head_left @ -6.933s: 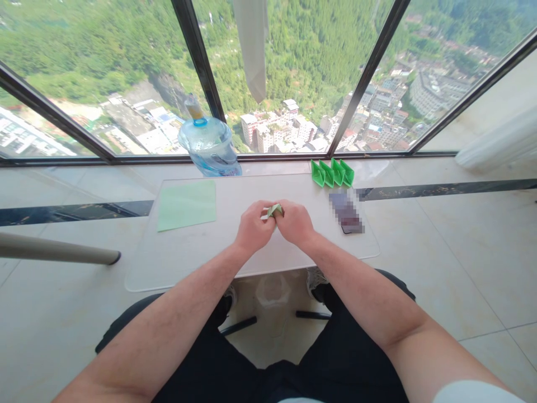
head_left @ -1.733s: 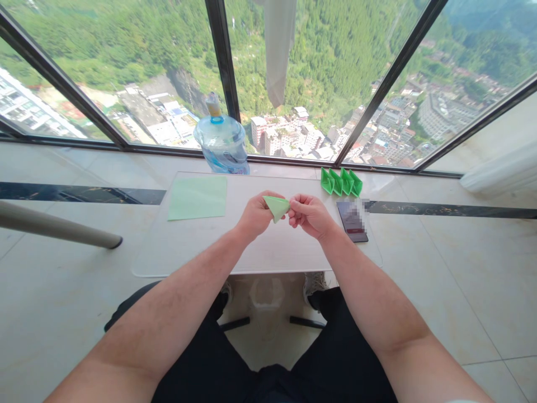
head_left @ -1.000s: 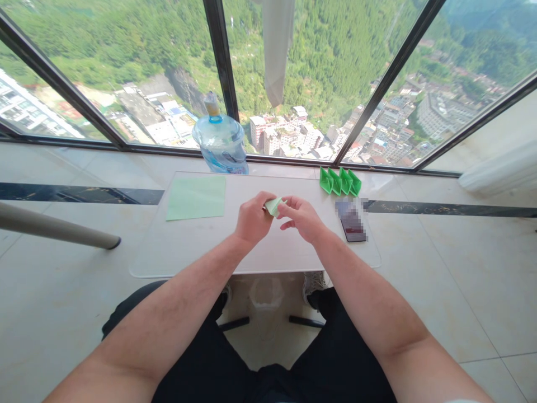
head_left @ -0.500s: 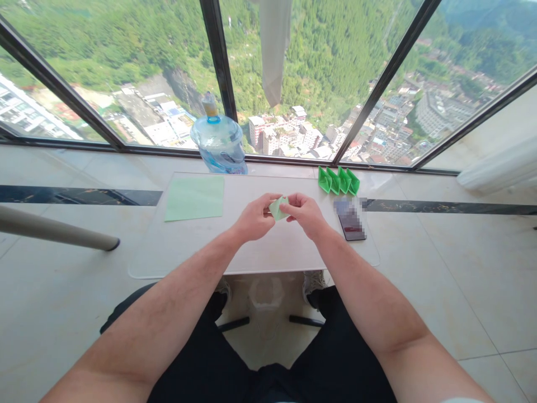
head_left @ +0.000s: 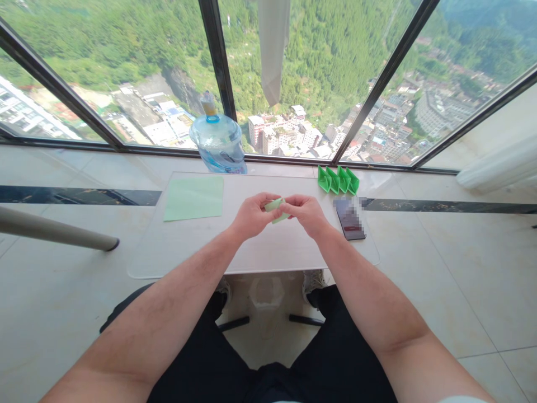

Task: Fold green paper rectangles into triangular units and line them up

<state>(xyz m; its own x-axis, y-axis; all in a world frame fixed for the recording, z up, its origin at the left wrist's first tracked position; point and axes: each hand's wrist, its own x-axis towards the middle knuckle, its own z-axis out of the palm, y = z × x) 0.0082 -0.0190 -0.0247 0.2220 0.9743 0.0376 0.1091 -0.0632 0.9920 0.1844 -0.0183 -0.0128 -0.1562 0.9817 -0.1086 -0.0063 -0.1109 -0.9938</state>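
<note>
Between my two hands, above the middle of the white table (head_left: 201,246), is a small folded piece of light green paper (head_left: 274,205). My left hand (head_left: 255,215) pinches its left side, with the thumb laid across the front. From the other side my right hand (head_left: 307,212) grips it with thumb and fingers, and the two thumbs nearly meet. The fingers hide much of the paper, so its exact folded shape cannot be made out. A flat light green sheet (head_left: 194,198) lies on the table to the left of my hands.
Several bright green folded paper pieces (head_left: 338,180) stand in a row at the table's back right corner. A phone (head_left: 351,221) lies just in front of them. Behind the table stands a large clear water bottle (head_left: 220,143) by the window. A grey pole (head_left: 62,228) is at the left.
My left thumb has come forward over the folded paper, which now looks flatter and more covered. Both hands have drawn slightly closer together.
</note>
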